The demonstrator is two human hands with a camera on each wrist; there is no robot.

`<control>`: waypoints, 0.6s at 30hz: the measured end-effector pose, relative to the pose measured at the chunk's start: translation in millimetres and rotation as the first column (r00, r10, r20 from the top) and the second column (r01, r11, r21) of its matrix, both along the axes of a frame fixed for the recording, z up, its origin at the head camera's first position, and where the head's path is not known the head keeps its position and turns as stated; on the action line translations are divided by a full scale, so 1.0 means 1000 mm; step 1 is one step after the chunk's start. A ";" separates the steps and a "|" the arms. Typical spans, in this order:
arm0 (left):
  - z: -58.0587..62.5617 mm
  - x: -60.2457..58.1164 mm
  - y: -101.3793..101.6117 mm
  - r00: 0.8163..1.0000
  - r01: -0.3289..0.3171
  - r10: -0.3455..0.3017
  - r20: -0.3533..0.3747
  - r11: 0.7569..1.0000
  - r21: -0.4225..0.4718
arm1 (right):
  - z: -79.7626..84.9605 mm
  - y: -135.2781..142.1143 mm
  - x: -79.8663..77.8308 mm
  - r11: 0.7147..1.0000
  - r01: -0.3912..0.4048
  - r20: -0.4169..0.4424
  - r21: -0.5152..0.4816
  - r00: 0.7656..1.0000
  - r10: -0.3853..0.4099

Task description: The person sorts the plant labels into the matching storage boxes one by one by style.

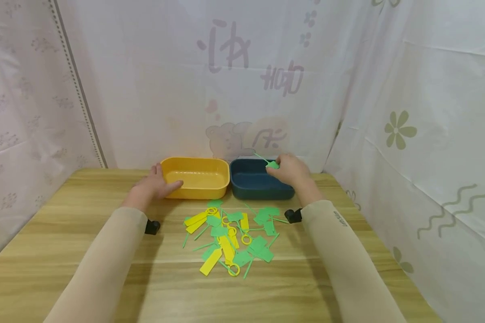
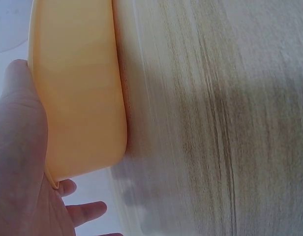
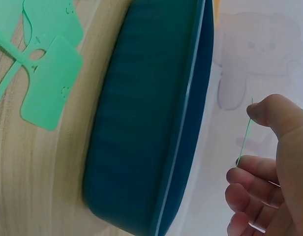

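Observation:
My right hand is over the right end of the dark blue bin. Between thumb and fingertips it pinches a green plastic tag with a thin stem pointing up and left. The right wrist view shows that tag edge-on, as a thin line. At the left end of the yellow bin, my left hand touches the rim, its thumb reaching along the front and its fingers extended past the end. Several green tags and yellow tags with rings lie in a loose pile before the bins.
Both bins stand side by side at the back of the wooden table. Behind them hangs a pale printed curtain, which continues along both sides. Black wrist camera mounts show beside the sleeves.

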State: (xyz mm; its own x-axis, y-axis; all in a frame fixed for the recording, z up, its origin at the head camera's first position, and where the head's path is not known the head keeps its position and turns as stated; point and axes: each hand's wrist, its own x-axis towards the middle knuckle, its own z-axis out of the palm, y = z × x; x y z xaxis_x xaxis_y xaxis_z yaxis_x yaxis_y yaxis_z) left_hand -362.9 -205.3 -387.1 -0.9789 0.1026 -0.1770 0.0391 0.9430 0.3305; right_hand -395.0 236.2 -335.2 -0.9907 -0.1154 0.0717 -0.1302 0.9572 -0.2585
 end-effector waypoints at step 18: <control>-0.007 -0.011 -0.003 1.000 -0.017 0.017 0.012 1.000 -0.007 | -0.009 0.009 0.000 0.999 0.028 0.029 0.032 0.999 -0.029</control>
State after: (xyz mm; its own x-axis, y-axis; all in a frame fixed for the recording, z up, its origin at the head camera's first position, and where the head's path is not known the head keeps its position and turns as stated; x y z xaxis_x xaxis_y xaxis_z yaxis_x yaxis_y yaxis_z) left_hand -373.5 -208.0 -394.0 -0.9783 0.0843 -0.1895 0.0186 0.9457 0.3244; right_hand -395.4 245.1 -344.7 -0.9953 -0.0889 0.0388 -0.0955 0.9682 -0.2314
